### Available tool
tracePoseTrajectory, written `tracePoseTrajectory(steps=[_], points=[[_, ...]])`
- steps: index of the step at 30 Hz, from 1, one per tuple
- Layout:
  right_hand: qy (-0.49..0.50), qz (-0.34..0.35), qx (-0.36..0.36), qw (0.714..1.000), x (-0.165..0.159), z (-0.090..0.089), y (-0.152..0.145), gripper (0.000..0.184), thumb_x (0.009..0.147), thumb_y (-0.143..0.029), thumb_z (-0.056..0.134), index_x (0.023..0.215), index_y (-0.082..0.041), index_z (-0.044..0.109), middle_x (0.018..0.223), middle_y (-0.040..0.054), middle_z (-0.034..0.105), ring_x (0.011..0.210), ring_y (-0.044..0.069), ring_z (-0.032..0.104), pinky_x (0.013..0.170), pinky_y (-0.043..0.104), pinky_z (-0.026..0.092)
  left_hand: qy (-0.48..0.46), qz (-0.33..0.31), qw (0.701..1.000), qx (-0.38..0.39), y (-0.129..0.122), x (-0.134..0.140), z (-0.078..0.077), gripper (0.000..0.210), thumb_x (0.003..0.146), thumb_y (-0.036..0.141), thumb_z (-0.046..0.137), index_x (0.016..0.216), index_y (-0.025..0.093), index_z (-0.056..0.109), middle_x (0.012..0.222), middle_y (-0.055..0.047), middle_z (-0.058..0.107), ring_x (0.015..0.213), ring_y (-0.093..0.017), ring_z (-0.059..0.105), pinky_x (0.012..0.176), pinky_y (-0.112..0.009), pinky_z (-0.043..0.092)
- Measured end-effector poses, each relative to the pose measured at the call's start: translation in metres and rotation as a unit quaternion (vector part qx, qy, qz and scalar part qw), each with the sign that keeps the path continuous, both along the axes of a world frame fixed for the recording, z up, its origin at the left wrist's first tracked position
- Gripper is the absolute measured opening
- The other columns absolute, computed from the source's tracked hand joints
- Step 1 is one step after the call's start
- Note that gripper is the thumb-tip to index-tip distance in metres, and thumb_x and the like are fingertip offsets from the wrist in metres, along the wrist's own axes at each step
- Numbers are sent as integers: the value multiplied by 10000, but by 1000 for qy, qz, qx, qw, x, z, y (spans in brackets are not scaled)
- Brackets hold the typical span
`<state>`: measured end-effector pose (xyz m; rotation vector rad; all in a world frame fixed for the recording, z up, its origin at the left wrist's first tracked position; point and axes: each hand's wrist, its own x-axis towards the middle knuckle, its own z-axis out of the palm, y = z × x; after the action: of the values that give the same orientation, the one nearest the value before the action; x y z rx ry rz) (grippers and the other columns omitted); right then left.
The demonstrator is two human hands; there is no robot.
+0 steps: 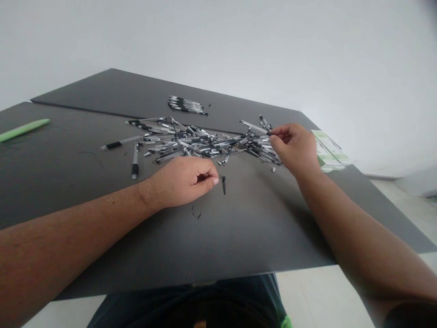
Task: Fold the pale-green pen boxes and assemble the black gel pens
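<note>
My right hand (295,146) pinches the dark end of a clear pen (253,126) at the right side of a loose heap of pens (201,141). The pen points away to the left, above the others. My left hand (186,181) rests low over the table before the heap, thumb and forefinger pressed together; whatever may be between them is hidden. Just right of those fingertips lies a small black piece (224,186), perhaps a pen clip or cap. A tiny silvery tip (273,169) lies below my right hand.
Behind the heap, a neat row of pens (187,105) lies on the dark table (136,259). A long green object (23,130) is at the far left. Green-and-white printed cards (329,148) lie at the right edge. One pen with a black grip (135,161) sits apart.
</note>
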<state>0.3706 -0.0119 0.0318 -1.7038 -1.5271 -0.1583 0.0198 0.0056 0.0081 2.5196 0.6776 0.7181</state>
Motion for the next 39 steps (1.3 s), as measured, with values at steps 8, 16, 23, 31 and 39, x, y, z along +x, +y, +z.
tracePoseTrajectory(steps=[8, 16, 23, 31, 39], points=[[119, 75, 117, 983, 17, -1, 1, 278, 996, -510, 837, 1098, -251, 835, 874, 40, 776, 703, 200, 682, 629, 347, 542, 9, 3, 1000, 12, 0, 1, 2, 212, 1021, 349, 632, 931, 230, 783, 837, 6, 813, 753, -169, 748, 712, -287, 465], [57, 166, -63, 982, 3, 15, -19, 461, 890, -680, 911, 914, -225, 841, 731, 17, 745, 626, 169, 619, 574, 309, 426, 26, 11, 1000, 14, 1, 0, 2, 226, 1023, 371, 621, 941, 238, 786, 843, 3, 813, 762, -179, 747, 720, -297, 463], [-7, 212, -132, 968, -9, 6, -17, 315, 962, -543, 790, 937, -230, 808, 893, 60, 827, 765, 226, 701, 704, 355, 483, 36, 15, 999, 14, -1, 0, 4, 240, 1026, 374, 606, 938, 238, 783, 832, -1, 798, 747, -182, 723, 736, -303, 464], [-113, 183, -143, 966, -13, -27, 8, 264, 1094, -410, 525, 1030, -233, 709, 1038, 139, 797, 979, 322, 718, 894, 449, 550, 29, 14, 999, 13, 1, 1, 4, 218, 1017, 364, 623, 932, 243, 783, 827, 8, 799, 753, -177, 730, 729, -297, 459], [-211, 128, -136, 959, -16, -41, 28, 294, 1028, -261, 632, 1239, -181, 821, 1218, 202, 758, 1157, 369, 707, 1074, 508, 599, 20, 5, 1000, 11, 0, 2, 3, 217, 1013, 356, 625, 930, 234, 784, 828, 4, 802, 752, -174, 733, 714, -294, 459]])
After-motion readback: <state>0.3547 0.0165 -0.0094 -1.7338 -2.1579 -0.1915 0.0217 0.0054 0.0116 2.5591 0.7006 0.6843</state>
